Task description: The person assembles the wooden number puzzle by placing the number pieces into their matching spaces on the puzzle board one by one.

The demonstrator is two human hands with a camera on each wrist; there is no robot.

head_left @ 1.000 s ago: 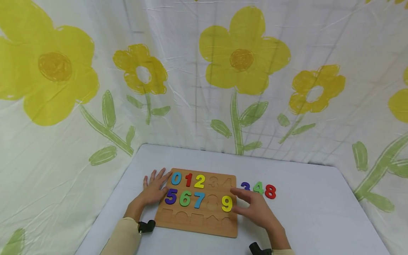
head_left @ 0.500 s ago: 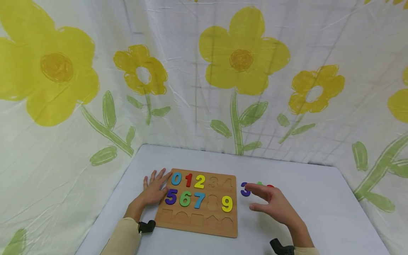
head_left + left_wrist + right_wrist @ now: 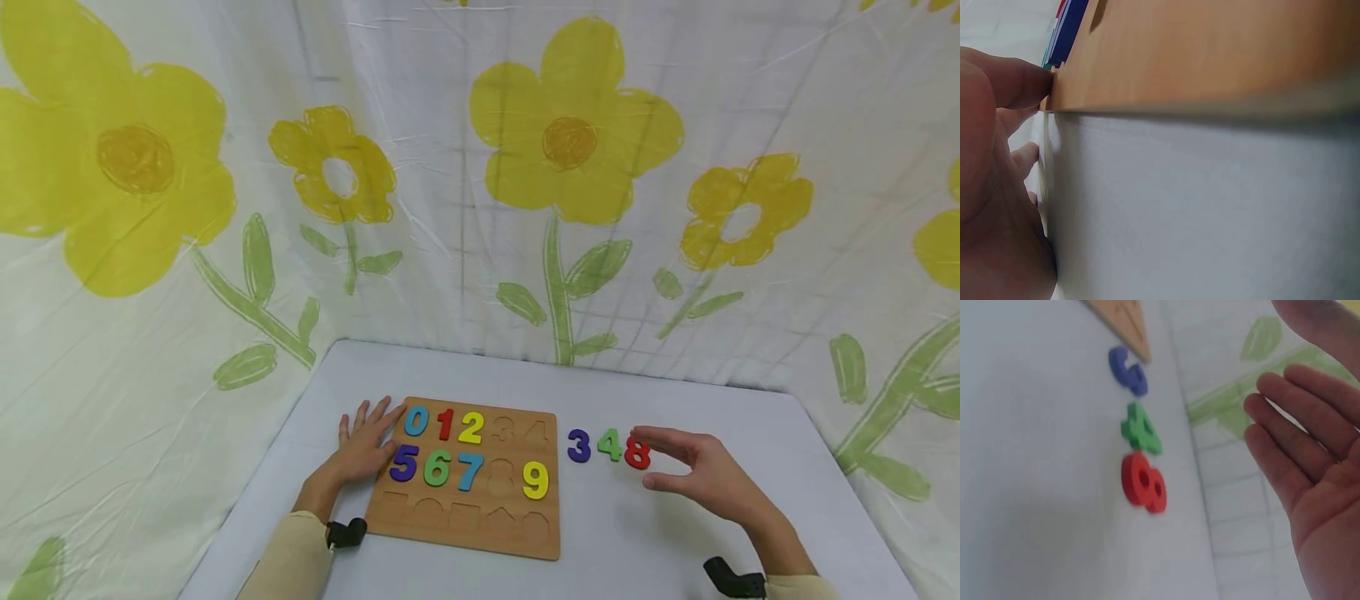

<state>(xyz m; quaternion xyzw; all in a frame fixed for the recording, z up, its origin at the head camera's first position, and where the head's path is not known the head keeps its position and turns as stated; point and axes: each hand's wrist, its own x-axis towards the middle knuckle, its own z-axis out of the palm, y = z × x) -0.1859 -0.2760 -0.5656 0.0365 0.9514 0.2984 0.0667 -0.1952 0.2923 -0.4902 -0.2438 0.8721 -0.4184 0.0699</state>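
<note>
A wooden number puzzle board point(image 3: 465, 546) lies on the white table. Set in it are several numerals, among them a blue 0 point(image 3: 416, 421), a purple 5 point(image 3: 403, 463) and a yellow 9 point(image 3: 536, 481); the recesses for 3, 4 and 8 are bare. My left hand point(image 3: 362, 447) rests at the board's left edge, fingers spread, thumb touching the edge in the left wrist view. Right of the board lie a purple 3 point(image 3: 579, 446), a green 4 point(image 3: 1141, 430) and a red 8 point(image 3: 1143, 482). Above and beside the 8 hovers my right hand point(image 3: 705, 471), fingers extended, holding nothing.
Behind the white table point(image 3: 675, 533) hangs a white curtain point(image 3: 435, 275) printed with yellow flowers. Shape outlines are cut along the board's bottom row. A black wrist camera point(image 3: 347, 532) sits at the left sleeve, another point(image 3: 733, 578) at the right.
My right hand has moved rightward from the yellow 9, past the purple 3 and green 4, to the red 8. The left hand stays at the board.
</note>
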